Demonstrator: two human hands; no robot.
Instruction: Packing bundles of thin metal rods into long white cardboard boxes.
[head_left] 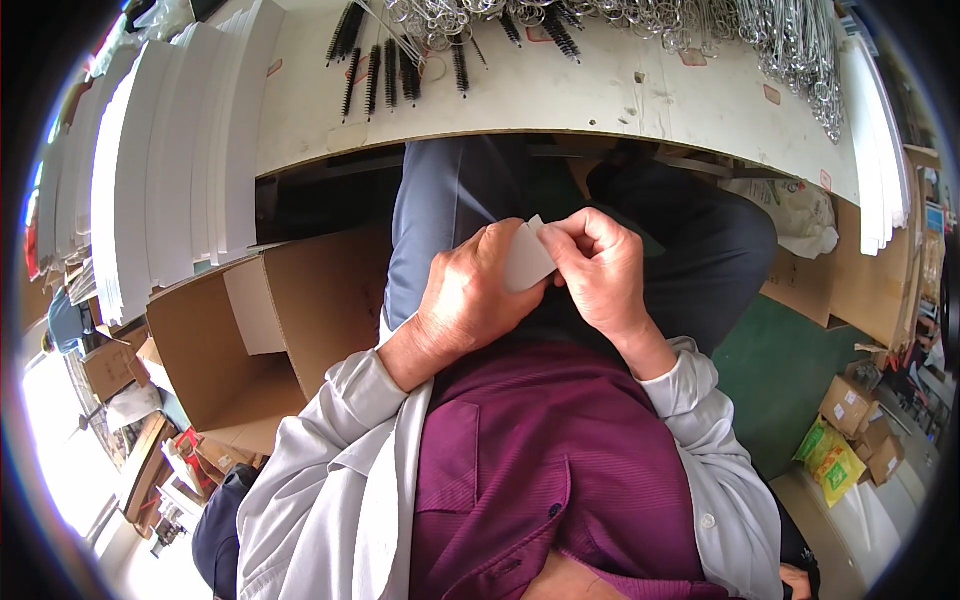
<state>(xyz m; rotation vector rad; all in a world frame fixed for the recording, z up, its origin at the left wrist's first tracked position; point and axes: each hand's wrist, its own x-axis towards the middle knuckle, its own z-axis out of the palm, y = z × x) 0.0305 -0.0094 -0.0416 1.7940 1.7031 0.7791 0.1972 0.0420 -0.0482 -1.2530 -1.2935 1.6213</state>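
Above my lap, my left hand (468,290) is closed round a small piece of white card (527,260), with the fingers behind it mostly hidden. My right hand (603,268) pinches the card's upper right edge between thumb and forefinger, where a small corner sticks up. Beyond my hands, on the white worktable (560,100), lie several black-bristled brushes (372,80) with wire stems. A large heap of looped metal wire pieces (690,25) covers the table's far side.
Tall stacks of white card sheets (180,150) stand at the table's left, and more white sheets (872,150) at its right end. An open cardboard box (235,340) sits by my left side. Small cartons (862,420) and a yellow-green bag (830,458) lie at the lower right.
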